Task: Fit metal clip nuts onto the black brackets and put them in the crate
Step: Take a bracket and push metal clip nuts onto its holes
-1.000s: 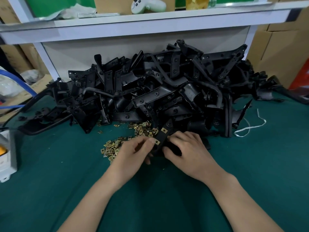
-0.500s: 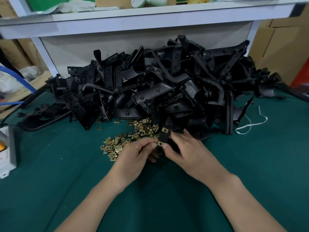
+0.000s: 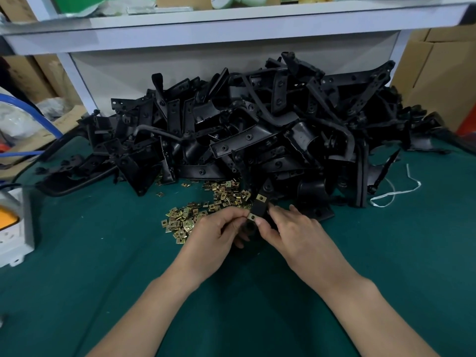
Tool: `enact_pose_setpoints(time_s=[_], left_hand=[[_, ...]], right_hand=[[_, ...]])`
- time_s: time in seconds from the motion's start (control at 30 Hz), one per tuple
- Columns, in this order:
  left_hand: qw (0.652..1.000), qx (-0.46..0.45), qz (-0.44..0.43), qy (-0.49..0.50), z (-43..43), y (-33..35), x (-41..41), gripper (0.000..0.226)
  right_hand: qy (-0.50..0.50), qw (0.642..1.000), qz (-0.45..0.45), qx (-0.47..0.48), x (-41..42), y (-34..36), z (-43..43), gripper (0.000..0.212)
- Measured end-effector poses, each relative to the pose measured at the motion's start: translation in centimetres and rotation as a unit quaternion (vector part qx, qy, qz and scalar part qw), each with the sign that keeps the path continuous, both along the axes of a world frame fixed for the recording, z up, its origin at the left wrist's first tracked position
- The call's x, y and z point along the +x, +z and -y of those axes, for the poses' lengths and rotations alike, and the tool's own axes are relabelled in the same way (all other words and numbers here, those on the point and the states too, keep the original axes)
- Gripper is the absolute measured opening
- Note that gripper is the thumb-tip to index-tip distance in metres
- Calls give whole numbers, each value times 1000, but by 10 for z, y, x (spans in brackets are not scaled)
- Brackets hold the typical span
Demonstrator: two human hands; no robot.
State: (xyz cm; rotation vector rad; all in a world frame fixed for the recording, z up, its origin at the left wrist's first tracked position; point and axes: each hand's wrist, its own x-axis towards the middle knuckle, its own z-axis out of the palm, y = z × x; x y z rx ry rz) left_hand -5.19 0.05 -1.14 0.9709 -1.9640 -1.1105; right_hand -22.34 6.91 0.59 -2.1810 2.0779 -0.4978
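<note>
1. Black bracket [image 3: 258, 209] sits between both hands over the green mat [image 3: 103, 253], just in front of the bracket pile [image 3: 257, 135]. Long axis runs near-to-far, the far end leaning slightly right.
2. Far clip nut [image 3: 260, 197] is seated on it.
3. Left hand [image 3: 216, 235]: thumb and forefinger pinch the near clip nut [image 3: 252, 216] at the bracket's near end.
4. Right hand [image 3: 296, 233]: fingers curled, gripping the bracket.
5. Loose clip nuts [image 3: 195, 215] lie just left.

One wide-angle view from the person's head looks forward and down, close over the green table [image 3: 77, 292], facing the pile of black brackets [image 3: 257, 130] and white shelf [image 3: 231, 24].
</note>
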Motion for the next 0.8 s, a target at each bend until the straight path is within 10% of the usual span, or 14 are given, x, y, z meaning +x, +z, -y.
enact_pose_setpoints(time_s=[0.8], left_hand=[[997, 38, -62, 18, -4, 2, -2, 29]], right_hand=[[12, 992, 96, -81, -5, -6, 0, 50]])
